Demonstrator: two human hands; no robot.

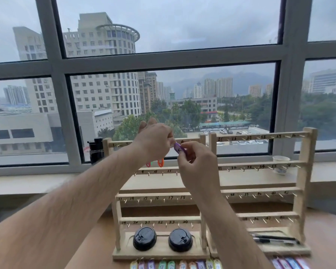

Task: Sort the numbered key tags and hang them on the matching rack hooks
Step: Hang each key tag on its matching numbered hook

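— Progress?
— Early. Left rack (159, 219): only orange tag (160, 163), pink tag (148, 164) hung. Right rack (303, 171): none seen. Row of loose tags (175, 265) on table (328, 239), 6 o'clock.
— Grips?
— Right grip (196, 167) pinching purple tag (179, 150), 1 o'clock of orange tag; left grip (153, 140) pinching its ring (172, 142).
— Writing?
— Inked hook numbers: 14–24, 25–29.

"What's ahead of me?"
"A wide window (182, 90), grey frame (169, 60), pale sill (37, 183) beneath."
"And the light?"
"Dull daylight: overcast sky (202, 20), tower blocks (105, 90), trees (190, 111). My wooden surface (330, 235) lies below the sill."
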